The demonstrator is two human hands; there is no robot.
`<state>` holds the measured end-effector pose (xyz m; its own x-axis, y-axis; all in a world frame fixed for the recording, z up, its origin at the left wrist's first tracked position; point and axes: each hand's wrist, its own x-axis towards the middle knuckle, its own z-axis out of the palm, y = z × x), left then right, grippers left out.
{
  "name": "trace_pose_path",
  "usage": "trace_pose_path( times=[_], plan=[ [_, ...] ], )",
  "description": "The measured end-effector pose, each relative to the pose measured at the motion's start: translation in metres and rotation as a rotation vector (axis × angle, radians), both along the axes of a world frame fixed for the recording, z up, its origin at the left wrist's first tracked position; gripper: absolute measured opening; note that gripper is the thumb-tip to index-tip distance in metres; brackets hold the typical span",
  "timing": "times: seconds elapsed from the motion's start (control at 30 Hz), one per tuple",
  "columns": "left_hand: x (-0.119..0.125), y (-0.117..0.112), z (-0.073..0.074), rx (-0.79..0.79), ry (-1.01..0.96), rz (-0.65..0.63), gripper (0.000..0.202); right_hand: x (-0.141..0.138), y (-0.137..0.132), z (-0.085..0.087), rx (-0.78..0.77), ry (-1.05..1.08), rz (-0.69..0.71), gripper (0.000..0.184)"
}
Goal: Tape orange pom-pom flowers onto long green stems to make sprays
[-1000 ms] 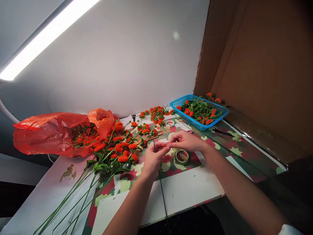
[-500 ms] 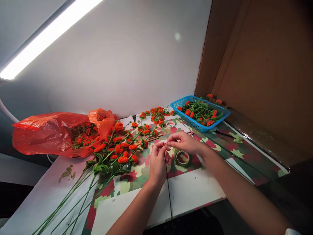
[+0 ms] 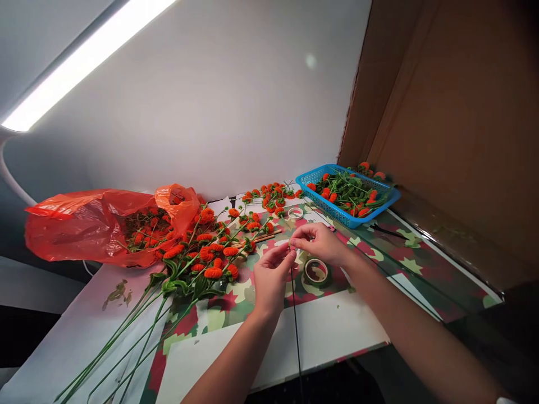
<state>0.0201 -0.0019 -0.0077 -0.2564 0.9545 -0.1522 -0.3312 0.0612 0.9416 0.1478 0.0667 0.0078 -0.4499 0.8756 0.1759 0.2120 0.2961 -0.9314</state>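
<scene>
My left hand (image 3: pixel 272 278) pinches the top of a thin dark wire stem (image 3: pixel 295 325) that runs down past the table's front edge. My right hand (image 3: pixel 318 242) is closed in a pinch against the same tip, fingertips touching those of the left hand. What sits between the fingertips is too small to make out. A roll of tape (image 3: pixel 315 271) lies flat on the table just below my right hand. Finished stems with orange pompom flowers (image 3: pixel 210 255) lie in a heap to the left of my hands.
A red plastic bag (image 3: pixel 92 227) with more flowers lies at the left. A blue basket (image 3: pixel 312 192) of flower heads stands at the back right, beside a brown cardboard wall (image 3: pixel 442 123). Loose flower heads (image 3: pixel 269 197) and a small tape roll (image 3: pixel 295 212) lie near the white wall.
Both hands have shifted slightly right and closer together at the wire's tip. The wire now hangs more upright.
</scene>
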Motion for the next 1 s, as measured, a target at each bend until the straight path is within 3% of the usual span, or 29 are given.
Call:
trace_pose_path(
  times=[0.33,0.63,1.0],
  plan=[
    [-0.001,0.0002,0.0013,-0.008,-0.013,-0.006,0.029,0.0007,0.0006,-0.0022,0.038,-0.051,-0.031,0.021],
    [-0.0014,0.0015,0.0027,-0.015,-0.003,-0.008,0.027,0.0002,0.0003,0.0007,-0.154,0.072,0.024,0.025],
    [-0.005,0.0052,0.0017,-0.067,-0.148,-0.02,0.023,-0.0014,-0.0006,-0.0009,-0.211,0.11,0.099,0.03]
  ],
)
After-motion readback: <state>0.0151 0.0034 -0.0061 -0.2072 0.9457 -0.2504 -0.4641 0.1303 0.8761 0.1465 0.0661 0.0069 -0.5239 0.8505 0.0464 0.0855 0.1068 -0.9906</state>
